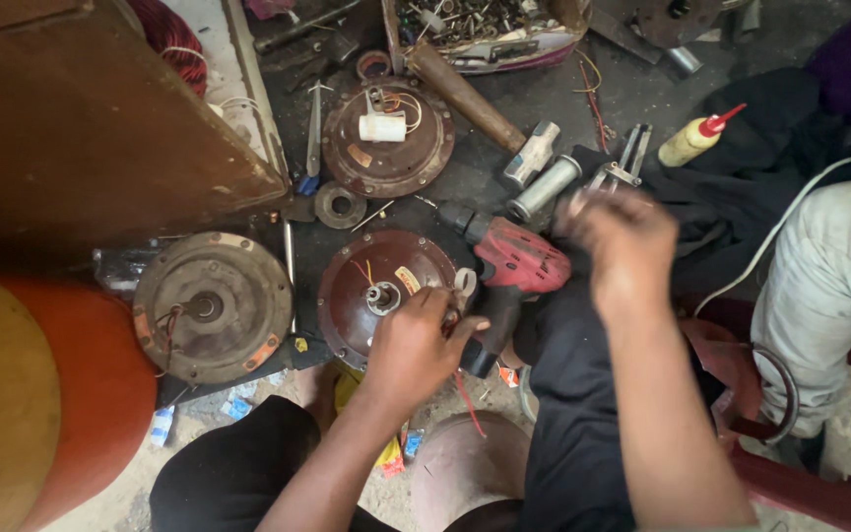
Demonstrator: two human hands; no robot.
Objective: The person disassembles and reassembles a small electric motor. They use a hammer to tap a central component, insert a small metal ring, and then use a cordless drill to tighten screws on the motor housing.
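A single head-worn camera looks almost straight down from above the person's lap onto a cluttered workshop floor [534,108]. It sits close, so both forearms run up from the bottom edge and the left hand [411,345] and right hand [618,236] lie near the frame's middle. The top edge crops a box of small metal parts [485,30].

Three round metal fan motor housings lie on the workshop floor: one dark brown housing with a white capacitor [387,138], one dark brown housing with a central shaft [383,286], one grey rusted housing [213,305]. One red cordless drill [514,266], one wooden-handled hammer [480,108], one yellow squeeze bottle with red nozzle [696,138], one small dark metal ring [340,205].
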